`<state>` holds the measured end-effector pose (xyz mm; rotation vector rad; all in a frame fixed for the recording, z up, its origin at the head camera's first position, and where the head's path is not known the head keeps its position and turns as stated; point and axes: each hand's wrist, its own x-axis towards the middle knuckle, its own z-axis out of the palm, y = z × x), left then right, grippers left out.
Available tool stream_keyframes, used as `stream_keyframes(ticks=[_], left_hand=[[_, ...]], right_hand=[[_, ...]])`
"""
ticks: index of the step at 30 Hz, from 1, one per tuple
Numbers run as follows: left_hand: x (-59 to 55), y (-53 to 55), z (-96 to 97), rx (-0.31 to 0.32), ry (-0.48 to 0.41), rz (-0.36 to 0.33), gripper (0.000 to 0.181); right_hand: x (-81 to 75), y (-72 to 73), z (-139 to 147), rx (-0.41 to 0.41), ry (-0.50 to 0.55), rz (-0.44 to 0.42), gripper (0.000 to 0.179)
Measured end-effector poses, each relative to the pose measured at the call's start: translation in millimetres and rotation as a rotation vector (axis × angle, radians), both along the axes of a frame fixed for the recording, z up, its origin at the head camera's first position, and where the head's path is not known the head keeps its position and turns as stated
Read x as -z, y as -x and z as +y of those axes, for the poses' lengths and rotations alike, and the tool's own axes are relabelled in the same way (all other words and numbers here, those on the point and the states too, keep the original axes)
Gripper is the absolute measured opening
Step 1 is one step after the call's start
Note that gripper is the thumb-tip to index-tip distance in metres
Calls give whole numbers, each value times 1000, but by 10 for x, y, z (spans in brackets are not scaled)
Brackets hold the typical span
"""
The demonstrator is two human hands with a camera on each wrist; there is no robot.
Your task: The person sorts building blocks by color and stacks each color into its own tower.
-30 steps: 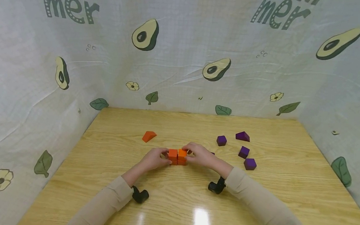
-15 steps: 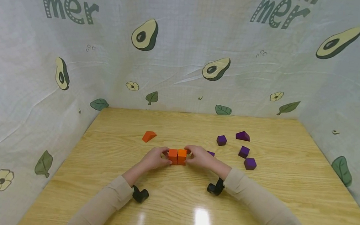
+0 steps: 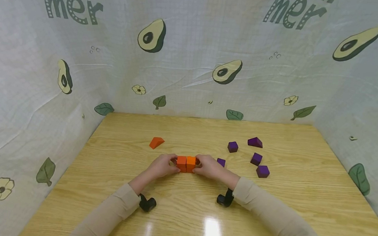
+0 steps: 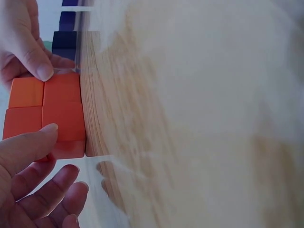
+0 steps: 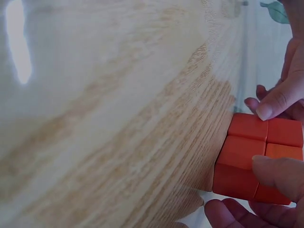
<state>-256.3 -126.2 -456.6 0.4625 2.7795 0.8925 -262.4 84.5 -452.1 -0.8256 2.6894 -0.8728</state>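
Orange cubes stand on the wooden table in two side-by-side stacks, each two high. In the head view my left hand (image 3: 162,167) is at the outer side of the left stack (image 3: 181,164). It pinches that stack, its thumb tip on the near face in the left wrist view, while the other fingers fan out loosely. At the opposite side, my right hand (image 3: 209,167) pinches the right stack (image 3: 190,164). Its thumb lies over the upper orange cube (image 5: 284,151) in the right wrist view. The far faces of the cubes are hidden.
An orange wedge-like block (image 3: 156,142) lies behind and left of the stacks. A purple cube (image 3: 221,162) sits just behind my right hand. Farther right are several more purple cubes (image 3: 263,171) and a purple wedge-like block (image 3: 255,142). A printed cloth (image 3: 191,50) encloses the table's back and sides.
My right hand has come down from the top of the right stack to its side. The upper right cube now lines up with the left one. My left hand has stayed put.
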Motion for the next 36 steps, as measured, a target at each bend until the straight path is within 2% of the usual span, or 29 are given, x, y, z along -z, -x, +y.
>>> stream_keyframes(ticks=[7, 9, 12, 16, 20, 27, 36], left_hand=[[-26, -4, -13, 12, -29, -10, 36], [-37, -15, -17, 27, -22, 11, 36], [-38, -18, -20, 26, -17, 8, 36], [-15, 1, -6, -3, -12, -24, 38], [-9, 7, 1, -13, 10, -18, 40], [-11, 10, -1, -22, 4, -38, 43], [-9, 23, -16, -5, -2, -55, 42]], right_hand=[[-9, -5, -1, -8, -26, 26, 25], [-8, -6, 2, -4, -27, 27, 23], [-7, -8, 4, 7, -33, 24, 22], [-8, -15, 4, 24, -36, 11, 21], [-18, -20, 0, 32, -35, 8, 18], [-4, -13, 2, -5, -37, 17, 16], [-3, -20, -10, 44, 14, -34, 27]])
